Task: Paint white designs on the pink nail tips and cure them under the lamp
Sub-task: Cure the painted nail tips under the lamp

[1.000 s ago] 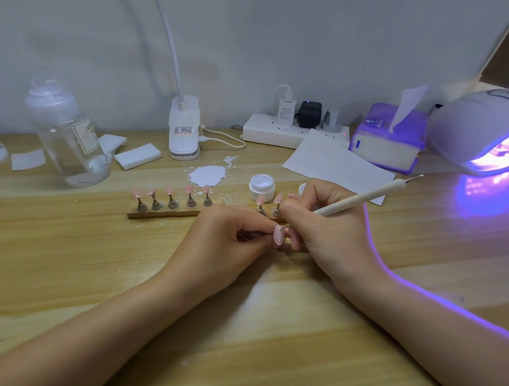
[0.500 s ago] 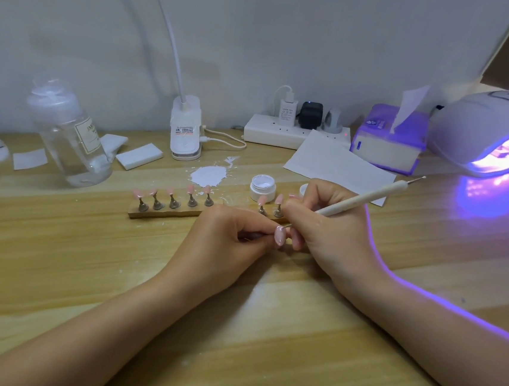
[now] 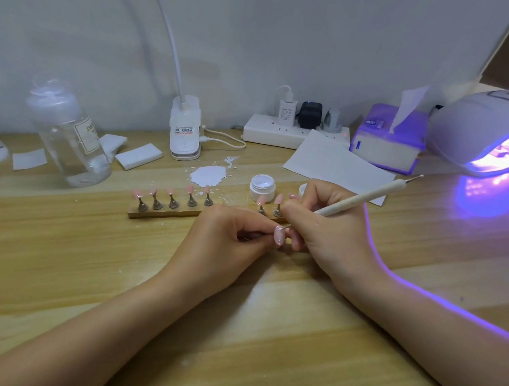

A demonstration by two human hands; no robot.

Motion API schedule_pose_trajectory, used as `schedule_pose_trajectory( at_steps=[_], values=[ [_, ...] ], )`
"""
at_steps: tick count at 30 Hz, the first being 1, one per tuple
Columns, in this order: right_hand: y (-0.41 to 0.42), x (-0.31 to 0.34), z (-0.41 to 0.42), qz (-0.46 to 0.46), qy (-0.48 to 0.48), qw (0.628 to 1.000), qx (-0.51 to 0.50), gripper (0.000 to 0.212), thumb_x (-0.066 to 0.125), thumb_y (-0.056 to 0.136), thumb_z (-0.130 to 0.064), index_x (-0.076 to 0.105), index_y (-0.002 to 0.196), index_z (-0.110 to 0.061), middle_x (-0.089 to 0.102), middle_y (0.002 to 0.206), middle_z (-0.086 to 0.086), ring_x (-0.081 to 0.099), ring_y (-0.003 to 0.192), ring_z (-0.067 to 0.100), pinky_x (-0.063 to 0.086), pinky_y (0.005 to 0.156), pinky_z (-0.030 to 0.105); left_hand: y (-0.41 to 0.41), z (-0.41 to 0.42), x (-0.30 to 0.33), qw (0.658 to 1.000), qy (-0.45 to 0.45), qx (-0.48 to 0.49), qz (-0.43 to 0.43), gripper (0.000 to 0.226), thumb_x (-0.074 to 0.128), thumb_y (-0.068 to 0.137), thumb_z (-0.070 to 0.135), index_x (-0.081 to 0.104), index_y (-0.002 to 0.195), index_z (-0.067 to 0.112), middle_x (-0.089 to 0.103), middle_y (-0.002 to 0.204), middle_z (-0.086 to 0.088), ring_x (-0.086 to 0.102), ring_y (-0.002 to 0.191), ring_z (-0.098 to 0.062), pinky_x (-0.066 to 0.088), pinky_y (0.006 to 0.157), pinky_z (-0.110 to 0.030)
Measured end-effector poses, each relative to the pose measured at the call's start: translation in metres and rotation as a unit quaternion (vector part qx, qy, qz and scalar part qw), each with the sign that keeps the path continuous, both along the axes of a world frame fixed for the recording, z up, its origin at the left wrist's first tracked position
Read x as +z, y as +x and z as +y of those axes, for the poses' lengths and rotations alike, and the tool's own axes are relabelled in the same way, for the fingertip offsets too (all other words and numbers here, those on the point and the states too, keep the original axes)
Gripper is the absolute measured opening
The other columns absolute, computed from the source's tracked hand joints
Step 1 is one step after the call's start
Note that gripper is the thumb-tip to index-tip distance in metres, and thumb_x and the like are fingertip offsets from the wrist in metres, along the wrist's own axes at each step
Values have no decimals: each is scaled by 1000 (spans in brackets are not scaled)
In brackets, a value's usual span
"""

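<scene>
My left hand [image 3: 227,240] pinches the stem of a pink nail tip [image 3: 279,235] just above the table. My right hand [image 3: 324,230] grips a white dotting pen [image 3: 364,198] like a pencil, its fine point touching the top of that nail tip. Behind my hands a wooden holder strip [image 3: 164,213] carries several more pink nail tips [image 3: 189,189] on little metal stands. A small open jar of white gel [image 3: 262,186] stands just behind the strip. The curing lamp [image 3: 489,128] glows purple at the far right.
A clear bottle [image 3: 69,134] stands at the left, with white pads [image 3: 138,156] beside it. A desk lamp base [image 3: 185,130], a power strip [image 3: 283,133], a tissue box [image 3: 389,140] and a sheet of paper [image 3: 333,163] line the back. White powder [image 3: 208,176] is spilled near the strip.
</scene>
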State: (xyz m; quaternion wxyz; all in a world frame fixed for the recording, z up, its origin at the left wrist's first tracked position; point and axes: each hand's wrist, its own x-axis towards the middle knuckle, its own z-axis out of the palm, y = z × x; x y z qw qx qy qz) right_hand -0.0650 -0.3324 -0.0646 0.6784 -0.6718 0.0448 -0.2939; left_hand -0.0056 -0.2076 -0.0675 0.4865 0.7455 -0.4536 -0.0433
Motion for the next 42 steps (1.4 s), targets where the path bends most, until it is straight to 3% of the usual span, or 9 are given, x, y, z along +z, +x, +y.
schedule_pose_trajectory(
  at_steps=[5,12,17,21,27,30,34,39,42],
  values=[
    [0,0,-1,4,7,1000,2,46,58,80,4,35,46,-16,41,32,2,54,36,15,43,43,18,0,0,0,1000,1,3,1,13,68,79,1,76,82,11,74,79,5,60,75,5,51,75,-24],
    [0,0,0,1,6,1000,-2,42,59,80,4,34,50,-13,41,32,2,53,35,14,49,52,17,0,0,0,1000,0,-1,2,15,68,79,0,76,82,12,74,80,7,60,76,7,52,77,-22],
    [0,1,0,1,4,1000,-6,41,59,79,3,34,50,-13,41,31,2,53,36,14,48,50,18,1,0,-1,1000,3,2,-4,14,68,79,0,76,81,11,73,79,7,60,75,7,51,75,-22],
    [0,1,1,-1,4,1000,-7,42,59,80,4,34,50,-12,40,32,3,52,35,14,47,54,13,1,0,-1,1000,6,3,-9,15,68,78,-1,76,81,11,73,79,8,60,75,7,51,75,-18],
    [-2,4,-1,22,50,998,-8,38,58,75,0,33,51,-13,40,33,4,51,35,19,45,44,24,2,0,-2,1000,8,7,-10,14,69,79,3,76,85,14,72,78,11,55,71,12,45,67,-14],
    [-2,5,-2,24,70,997,-2,35,59,76,-2,33,54,-11,39,32,5,50,34,20,48,47,28,2,0,-3,1000,6,7,-4,14,70,78,4,76,86,14,71,77,12,51,69,17,42,67,-10],
    [-1,5,-2,25,82,996,6,35,57,78,1,32,55,-10,38,32,4,49,33,20,48,49,30,2,0,-3,1000,6,9,4,16,70,78,4,76,88,16,73,81,9,54,72,14,47,70,-15],
    [-1,3,-1,14,30,999,1,39,59,77,-1,32,52,-11,38,31,-2,51,32,11,45,46,16,2,0,-2,1000,6,4,20,12,68,80,5,76,86,12,74,84,4,66,82,-3,53,79,-27],
    [-1,2,0,0,4,1000,4,41,57,79,4,32,50,-11,38,29,-2,48,30,5,45,56,5,2,0,-2,1000,3,-1,31,11,68,80,5,76,84,11,74,82,3,67,84,-8,53,82,-34]
  ],
)
